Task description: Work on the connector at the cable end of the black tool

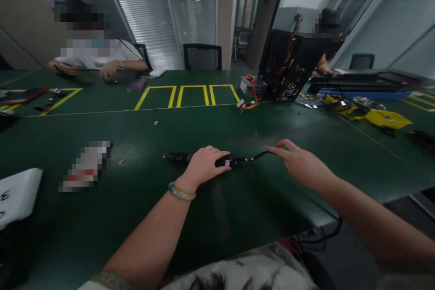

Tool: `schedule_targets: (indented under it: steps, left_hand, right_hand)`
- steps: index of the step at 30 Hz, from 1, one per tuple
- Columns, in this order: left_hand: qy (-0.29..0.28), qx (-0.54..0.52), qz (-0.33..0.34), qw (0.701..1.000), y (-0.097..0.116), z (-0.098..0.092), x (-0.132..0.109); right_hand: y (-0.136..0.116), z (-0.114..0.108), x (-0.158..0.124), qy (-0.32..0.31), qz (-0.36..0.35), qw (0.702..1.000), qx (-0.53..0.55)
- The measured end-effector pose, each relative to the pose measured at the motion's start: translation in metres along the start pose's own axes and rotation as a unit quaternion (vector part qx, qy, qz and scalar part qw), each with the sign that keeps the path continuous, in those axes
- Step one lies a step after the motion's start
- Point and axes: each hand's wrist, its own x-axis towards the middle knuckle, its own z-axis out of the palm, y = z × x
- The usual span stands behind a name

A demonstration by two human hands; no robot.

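A black corded electric screwdriver point(179, 157) lies on the green tabletop in front of me, its narrow tip pointing left. My left hand point(205, 166) is wrapped over its body from above, thumb and fingers around the rear end, covering the middle part. From that end a black cord point(253, 158) runs to the right. The fingertips of my right hand point(299, 162) pinch this cord a short way from the tool. Beyond the right hand, the cord hangs in a loop near the table's front edge.
A white box point(20, 197) stands at the left edge, near a blurred-out packet point(87, 166). Across the green table point(152, 231) are a power supply point(253, 87), an open black computer case point(285, 68) and a yellow tray point(389, 118). Two people sit at the far side.
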Motion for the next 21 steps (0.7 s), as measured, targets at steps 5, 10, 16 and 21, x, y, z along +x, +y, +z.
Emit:
schedule_targets:
  steps: [5,10,16,21]
  left_hand:
    - [-0.001,0.022,-0.032,0.999,-0.019,-0.011,-0.007]
    - [0.027,0.028,-0.014,0.999,-0.007,-0.011,-0.007]
    - [0.024,0.025,-0.007,0.999,0.013,0.003,0.003]
    - [0.028,0.039,-0.037,0.998,0.018,0.012,0.011]
  right_hand:
    - [-0.029,0.025,0.043,-0.075,-0.103,0.991,0.035]
    - [-0.04,0.039,0.05,-0.105,-0.057,0.991,0.064]
    - [-0.056,0.049,0.027,-0.058,-0.009,0.997,0.05]
    - [-0.064,0.054,0.022,-0.034,-0.06,0.997,0.02]
